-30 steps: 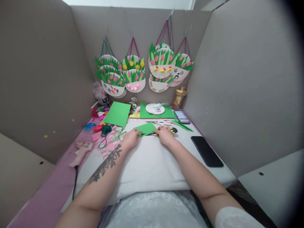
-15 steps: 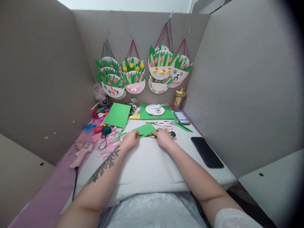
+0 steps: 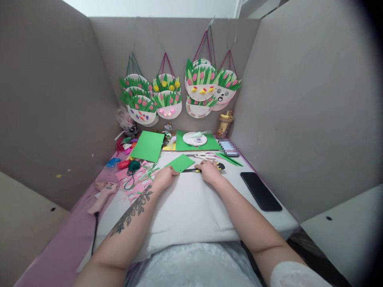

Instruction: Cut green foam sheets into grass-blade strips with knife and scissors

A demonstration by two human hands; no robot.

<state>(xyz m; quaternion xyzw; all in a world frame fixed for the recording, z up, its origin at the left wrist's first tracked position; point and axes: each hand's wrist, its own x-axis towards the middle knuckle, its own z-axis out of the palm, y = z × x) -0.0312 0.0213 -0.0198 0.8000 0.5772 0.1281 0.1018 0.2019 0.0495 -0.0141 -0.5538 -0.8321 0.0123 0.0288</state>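
Observation:
My left hand (image 3: 165, 177) pinches the lower left edge of a small green paper piece (image 3: 180, 162) just above the white table cover. To its right, my right hand (image 3: 210, 171) is closed around a pair of black-and-yellow scissors (image 3: 220, 166). Their dark blades point left and lie beside the lower right corner of the paper; whether they touch it I cannot tell. Behind my right hand lies another pair of scissors with white handles (image 3: 209, 155).
A large green sheet (image 3: 147, 146) lies at the back left, near pink paper scraps and dark green yarn (image 3: 134, 166). A pink glue gun (image 3: 103, 196) rests at left, a black phone (image 3: 261, 191) at right. Paper-plate flower baskets (image 3: 202, 87) hang on the back panel.
The scissors and my right hand have shifted slightly right, away from the paper. My left hand has moved the green paper slightly left.

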